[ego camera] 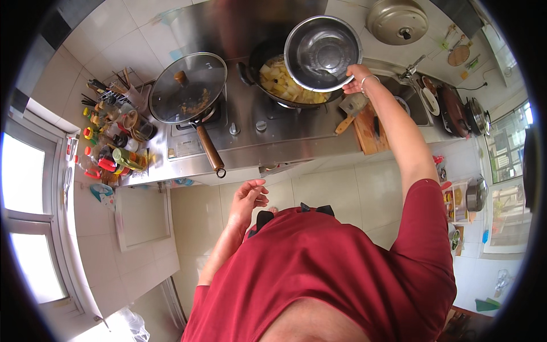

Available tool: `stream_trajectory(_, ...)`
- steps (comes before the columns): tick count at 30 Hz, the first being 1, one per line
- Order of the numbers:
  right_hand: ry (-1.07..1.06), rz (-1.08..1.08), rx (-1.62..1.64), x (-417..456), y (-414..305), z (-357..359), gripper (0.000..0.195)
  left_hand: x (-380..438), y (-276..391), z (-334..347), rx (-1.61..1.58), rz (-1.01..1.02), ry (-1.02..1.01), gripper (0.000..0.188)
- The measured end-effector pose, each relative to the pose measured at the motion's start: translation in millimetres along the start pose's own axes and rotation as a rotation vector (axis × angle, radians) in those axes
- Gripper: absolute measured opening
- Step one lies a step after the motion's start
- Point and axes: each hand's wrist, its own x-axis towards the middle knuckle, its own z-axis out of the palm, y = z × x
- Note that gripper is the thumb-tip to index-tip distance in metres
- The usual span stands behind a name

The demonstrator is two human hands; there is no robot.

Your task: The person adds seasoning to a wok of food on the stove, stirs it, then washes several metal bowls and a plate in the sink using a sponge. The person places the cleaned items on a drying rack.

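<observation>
My right hand grips the rim of a stainless steel bowl and holds it tilted over the right part of a dark wok. The bowl's inside looks wet, and it hides part of the wok. Pale yellow chopped pieces of food lie in the wok on the right burner. In front of my body, away from the counter, my left hand hangs with loosely bent fingers and nothing in it. On the left burner sits a frying pan with a wooden handle, covered by a glass lid.
A cleaver lies beside a wooden cutting board at the counter's edge. Further right is the sink. Bottles and jars crowd the left end. The pan's handle juts past the counter edge. A large lid hangs on the wall.
</observation>
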Motion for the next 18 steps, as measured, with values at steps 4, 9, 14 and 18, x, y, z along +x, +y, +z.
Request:
stream_trajectory(4,-0.005,-0.002,0.082,22.1,-5.1,26.5,0.027,1.8,-0.9,13.5,-0.012,0.013,-0.009,0.018)
stream_trajectory(9,0.065,-0.060,0.157,40.0,-13.0,42.7,0.025,2.8,-7.3,7.5,-0.024,0.028,0.044,0.018)
stream_trajectory(14,0.164,-0.119,0.133,45.7,-29.6,27.8,0.025,3.6,-10.1,2.5,-0.032,0.007,0.097,0.019)
stream_trajectory(18,0.258,-0.164,-0.007,37.5,-41.7,17.9,0.038,7.3,-10.7,3.9,-0.039,0.000,0.098,0.019)
